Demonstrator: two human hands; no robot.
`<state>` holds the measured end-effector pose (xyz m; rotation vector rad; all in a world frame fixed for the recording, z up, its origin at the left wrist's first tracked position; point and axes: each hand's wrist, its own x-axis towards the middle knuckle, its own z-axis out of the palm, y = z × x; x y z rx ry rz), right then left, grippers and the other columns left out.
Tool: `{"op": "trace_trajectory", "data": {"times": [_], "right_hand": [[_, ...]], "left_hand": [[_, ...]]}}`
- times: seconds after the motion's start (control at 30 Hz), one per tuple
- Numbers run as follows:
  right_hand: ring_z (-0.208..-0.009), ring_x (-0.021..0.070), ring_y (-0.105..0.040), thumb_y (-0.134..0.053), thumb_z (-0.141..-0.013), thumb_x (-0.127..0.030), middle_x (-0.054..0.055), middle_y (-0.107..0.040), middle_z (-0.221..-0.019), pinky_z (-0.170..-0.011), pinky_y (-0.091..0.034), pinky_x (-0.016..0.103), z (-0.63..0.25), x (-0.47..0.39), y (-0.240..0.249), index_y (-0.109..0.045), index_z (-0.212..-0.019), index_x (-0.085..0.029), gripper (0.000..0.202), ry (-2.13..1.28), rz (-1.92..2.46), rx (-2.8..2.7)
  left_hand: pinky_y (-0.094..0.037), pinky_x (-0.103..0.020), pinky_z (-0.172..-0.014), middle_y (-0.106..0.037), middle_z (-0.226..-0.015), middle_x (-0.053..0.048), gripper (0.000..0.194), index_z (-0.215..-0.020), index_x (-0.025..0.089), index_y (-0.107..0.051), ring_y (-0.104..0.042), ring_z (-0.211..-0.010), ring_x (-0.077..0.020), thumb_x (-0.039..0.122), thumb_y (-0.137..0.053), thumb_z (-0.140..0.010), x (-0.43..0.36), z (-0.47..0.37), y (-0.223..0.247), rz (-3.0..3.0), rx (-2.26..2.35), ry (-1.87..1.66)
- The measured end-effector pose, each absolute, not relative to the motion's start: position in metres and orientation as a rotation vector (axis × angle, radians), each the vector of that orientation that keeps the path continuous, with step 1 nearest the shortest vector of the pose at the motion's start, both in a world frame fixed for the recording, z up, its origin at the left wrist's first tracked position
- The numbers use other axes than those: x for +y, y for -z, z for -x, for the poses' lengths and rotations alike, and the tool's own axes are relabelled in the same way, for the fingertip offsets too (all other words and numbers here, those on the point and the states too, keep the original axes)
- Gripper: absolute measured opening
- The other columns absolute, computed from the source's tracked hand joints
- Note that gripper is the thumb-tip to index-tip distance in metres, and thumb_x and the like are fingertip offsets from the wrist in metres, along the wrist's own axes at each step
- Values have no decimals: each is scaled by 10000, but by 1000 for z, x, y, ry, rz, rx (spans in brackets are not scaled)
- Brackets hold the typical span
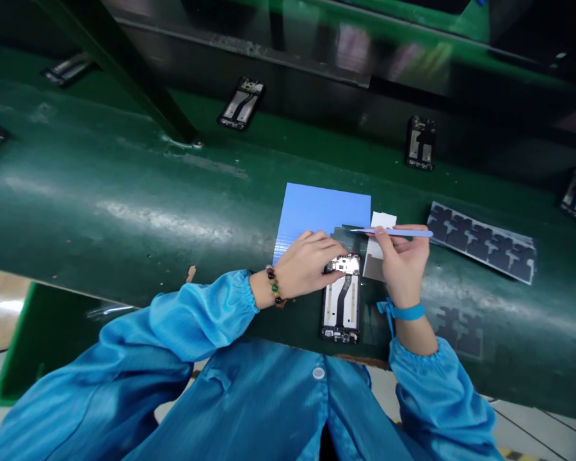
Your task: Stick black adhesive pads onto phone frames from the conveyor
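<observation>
An opened phone (347, 304) lies on the green bench in front of me, its circuit board at the far end and a black ribbon cable running down its middle. My left hand (312, 261) grips the phone's upper part, thumb and fingers at its edges. In my right hand (406, 259) is a pair of light purple tweezers (413, 232), held between thumb and fingers and pointing left. Their tips are above a dark sheet (344, 237) just beyond the phone; whether they touch it I cannot tell. A white and grey card (374, 269) lies beside the phone, partly under my right hand.
A blue sheet (326, 205) lies beyond my left hand. To the right are a sheet of black die-cut stickers (482, 242) and a smaller one (461, 331). More opened phones (242, 104) stand along the back channel, including another phone (421, 143). A green post (139, 77) rises at left.
</observation>
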<state>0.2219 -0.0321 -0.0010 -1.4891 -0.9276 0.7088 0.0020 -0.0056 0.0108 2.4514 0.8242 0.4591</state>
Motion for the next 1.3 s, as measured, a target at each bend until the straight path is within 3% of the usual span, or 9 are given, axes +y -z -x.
{"op": "trace_trajectory", "data": {"times": [0.4,0.77,0.93,1.3], "right_hand": [[-832,221,-807,-855,-834,-408,-17,-724,-879,-869,-639,417,-211,-26,-5,-496,-997,-280,415,-732,1440,-926],[-925,249,-818,-872,-830,-367,3,-774,-899,-1129,-545,550,-191,-137,-7,-520,-959,-271,387,-672,1629,-739],[-938,265,-819,-851,-844,-423,34,-768,-968,-1016,-613,520,-189,-117,0,-507,-985,-277,399,-665,1611,-769],[-909,263,-824,-851,-846,-404,1,-748,-896,-988,-615,491,-192,-107,5,-506,-983,-270,395,-697,1601,-856]], "left_hand": [[-401,-410,-912,-768,-1208,-48,275,-1211,211,-683,-633,-1142,-256,363,-729,-986,-6,-3,-10,-2458,836,-447],[-422,-402,-963,-732,-1340,-45,283,-1250,232,-692,-638,-1188,-240,315,-702,-980,-4,6,-7,-2428,756,-521],[-427,-400,-955,-739,-1328,-40,256,-1224,232,-699,-644,-1174,-237,292,-688,-976,-5,6,-5,-2441,750,-545],[-450,-405,-973,-742,-1300,-33,244,-1204,219,-712,-644,-1157,-236,287,-701,-971,-4,8,1,-2464,728,-607]]}}
